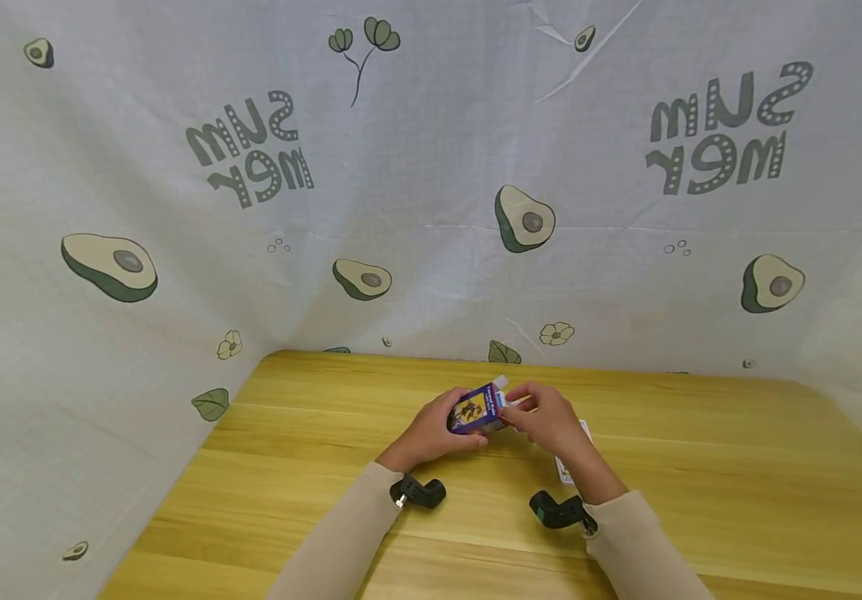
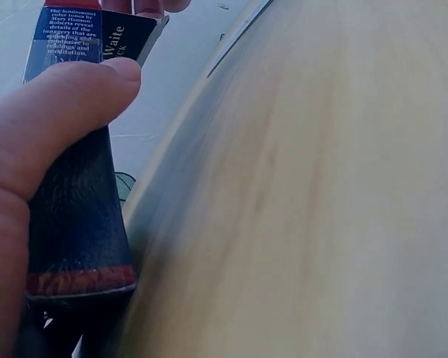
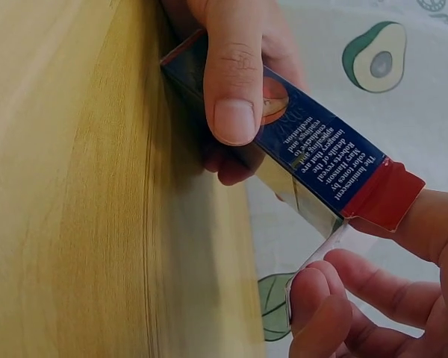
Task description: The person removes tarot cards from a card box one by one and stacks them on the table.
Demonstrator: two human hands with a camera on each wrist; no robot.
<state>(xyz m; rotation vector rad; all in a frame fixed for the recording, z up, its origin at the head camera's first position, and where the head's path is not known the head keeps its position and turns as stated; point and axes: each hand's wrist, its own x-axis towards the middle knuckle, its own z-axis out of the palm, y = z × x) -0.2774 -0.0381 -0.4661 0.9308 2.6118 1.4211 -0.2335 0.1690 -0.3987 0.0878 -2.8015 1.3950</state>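
Note:
A small dark blue card box (image 1: 471,411) with a yellow picture panel is held up, tilted, over the table's middle. My left hand (image 1: 431,433) grips it around its body, the thumb (image 3: 235,89) along its printed narrow side. The box's end facing right is open, with a red side flap (image 3: 388,195) sticking out. My right hand (image 1: 548,419) is at that open end, its fingertips pinching the pale lid flap (image 3: 330,243). One right finger passes behind the red flap, where its tip is hidden. The inside of the box does not show.
A white printed card (image 1: 563,472) lies on the wooden table (image 1: 701,483), partly hidden under the right wrist. Behind the table and along its left side hangs a pale curtain (image 1: 416,192) with avocado prints. Dark wrist cameras (image 1: 422,492) sit at both sleeves.

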